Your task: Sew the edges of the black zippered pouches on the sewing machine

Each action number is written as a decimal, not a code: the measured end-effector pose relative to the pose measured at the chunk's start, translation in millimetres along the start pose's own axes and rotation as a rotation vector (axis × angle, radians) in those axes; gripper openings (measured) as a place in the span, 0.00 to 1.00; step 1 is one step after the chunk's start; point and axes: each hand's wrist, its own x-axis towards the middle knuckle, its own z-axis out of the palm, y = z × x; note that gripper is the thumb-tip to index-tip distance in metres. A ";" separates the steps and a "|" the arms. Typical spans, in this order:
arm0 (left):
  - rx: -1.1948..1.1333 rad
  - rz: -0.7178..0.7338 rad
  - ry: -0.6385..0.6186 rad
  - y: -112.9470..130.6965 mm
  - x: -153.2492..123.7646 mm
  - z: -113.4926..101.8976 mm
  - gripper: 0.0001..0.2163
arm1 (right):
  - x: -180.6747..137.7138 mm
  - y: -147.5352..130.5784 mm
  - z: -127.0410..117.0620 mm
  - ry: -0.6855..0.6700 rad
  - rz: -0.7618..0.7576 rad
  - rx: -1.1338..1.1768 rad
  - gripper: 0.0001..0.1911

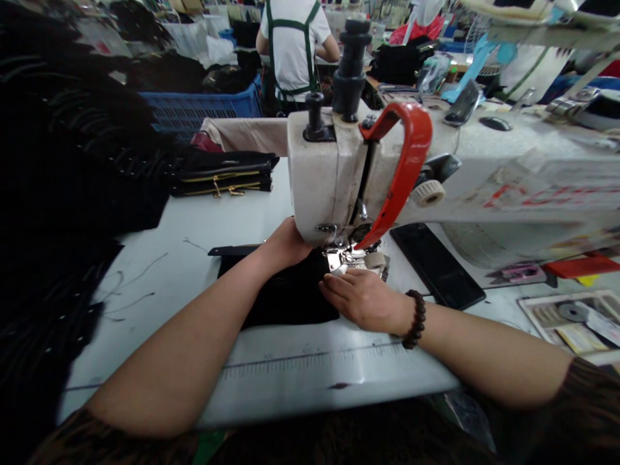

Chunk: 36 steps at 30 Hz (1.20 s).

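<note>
A black fabric piece [290,297] lies flat on the sewing machine's pale table, its right edge at the metal presser foot [334,259]. My left hand [290,244] rests on the far part of the fabric, with its fingers hidden behind the head of the sewing machine [314,174]. Close in front of the presser foot, my right hand [363,298] has its fingers pressed together on the fabric's right edge. A dark strip [232,250] sticks out on the far left side of the piece. The needle itself is too small to make out.
Stacked black zippered pieces [223,177] and a big dark pile [72,161] stand at left. A phone [436,265], pink-handled snips [518,274] and a parts tray [571,320] lie at right. A red curved lever [407,161] juts from the machine. Behind, a person [293,51] stands near a blue crate [208,106].
</note>
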 end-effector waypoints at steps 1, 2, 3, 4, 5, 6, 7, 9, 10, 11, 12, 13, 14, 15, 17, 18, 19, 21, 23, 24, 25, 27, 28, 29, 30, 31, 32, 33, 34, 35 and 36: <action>0.000 0.001 0.001 0.2 -0.2 -0.1 0.10 | 0.0 0.0 -0.3 0.006 -0.003 0.003 0.17; 0.001 0.002 0.003 0.2 -0.3 -0.2 0.10 | 0.1 -0.1 -0.6 0.014 -0.007 0.004 0.17; 0.002 0.003 0.006 -0.1 -0.5 -0.1 0.10 | 0.2 -0.2 -0.8 0.017 -0.012 0.004 0.17; 0.005 0.005 0.010 -0.6 -0.5 0.2 0.10 | 0.3 -0.4 -0.8 0.014 -0.014 0.001 0.17; 0.008 0.007 0.013 -1.3 -0.4 0.6 0.10 | 0.5 -0.5 -0.6 0.007 -0.011 -0.002 0.18; 0.013 0.008 0.017 -2.1 -0.2 1.0 0.10 | 0.7 -0.6 -0.3 -0.005 -0.005 -0.006 0.18; 0.019 0.009 0.021 -3.1 0.1 1.5 0.10 | 0.9 -0.7 0.2 -0.021 0.002 -0.006 0.17; 0.030 0.012 0.025 -5.1 1.1 2.4 0.10 | 1.5 -0.9 0.9 -0.053 0.026 -0.004 0.17; 0.036 0.015 0.025 -6.0 1.6 2.9 0.10 | 1.8 -1.0 1.2 -0.064 0.038 -0.002 0.17; 0.043 0.019 0.023 -6.8 2.1 3.3 0.10 | 2.0 -1.2 1.4 -0.074 0.046 0.002 0.17; 0.049 0.023 0.021 -7.6 2.7 3.7 0.10 | 2.2 -1.3 1.5 -0.080 0.051 0.004 0.17; 0.055 0.027 0.020 -8.3 3.2 4.2 0.10 | 2.3 -1.5 1.6 -0.083 0.054 0.005 0.17; 0.060 0.030 0.019 -9.0 3.7 4.7 0.10 | 2.4 -1.6 1.7 -0.080 0.056 0.003 0.16; 0.064 0.033 0.020 -9.8 4.3 5.1 0.10 | 2.4 -1.7 2.1 -0.076 0.057 0.001 0.16; 0.073 0.035 0.022 -11.4 5.6 5.8 0.10 | 2.4 -1.3 3.2 -0.071 0.065 -0.005 0.16; 0.077 0.035 0.024 -12.2 6.3 6.0 0.10 | 2.4 -0.9 4.0 -0.074 0.074 -0.007 0.15; 0.081 0.036 0.026 -13.1 6.8 5.9 0.10 | 2.4 -0.3 4.9 -0.079 0.088 -0.008 0.15; 0.088 0.037 0.029 -14.8 8.1 5.5 0.10 | 2.5 1.2 6.7 -0.095 0.123 -0.007 0.15; 0.091 0.040 0.029 -16.8 9.8 5.6 0.09 | 3.1 2.5 8.5 -0.106 0.152 -0.008 0.15; 0.092 0.042 0.028 -17.8 11.0 6.0 0.09 | 3.8 2.7 9.2 -0.110 0.159 -0.007 0.14; 0.092 0.042 0.027 -18.9 12.4 6.6 0.09 | 4.8 2.6 9.8 -0.115 0.162 -0.005 0.14; 0.091 0.041 0.026 -20.1 14.5 7.5 0.09 | 7.1 1.4 9.8 -0.127 0.169 0.010 0.14; 0.090 0.037 0.028 -19.7 14.5 6.9 0.09 | 7.9 0.6 8.7 -0.136 0.180 0.027 0.14; 0.089 0.032 0.032 -18.2 12.9 5.3 0.10 | 8.0 -0.1 6.4 -0.139 0.206 0.047 0.14; 0.087 0.025 0.039 -15.4 9.5 2.4 0.11 | 7.0 -0.4 2.7 -0.140 0.243 0.074 0.14; 0.087 0.022 0.043 -11.3 3.6 -1.6 0.12 | 4.4 -0.1 -2.5 -0.138 0.290 0.111 0.15; 0.099 0.025 0.045 -5.8 -4.8 -6.5 0.12 | 0.1 0.9 -9.2 -0.133 0.328 0.159 0.15; 0.115 0.034 0.044 0.8 -15.7 -11.5 0.12 | -5.9 2.6 -16.9 -0.132 0.349 0.214 0.16; 0.147 0.067 0.027 7.9 -28.5 -16.0 0.12 | -13.3 4.9 -24.9 -0.135 0.356 0.272 0.19; 0.198 0.097 0.017 15.0 -42.5 -19.2 0.13 | -21.4 7.7 -32.4 -0.141 0.335 0.325 0.22; 0.225 0.153 -0.006 21.4 -56.8 -20.7 0.16 | -29.3 10.4 -38.7 -0.156 0.317 0.354 0.25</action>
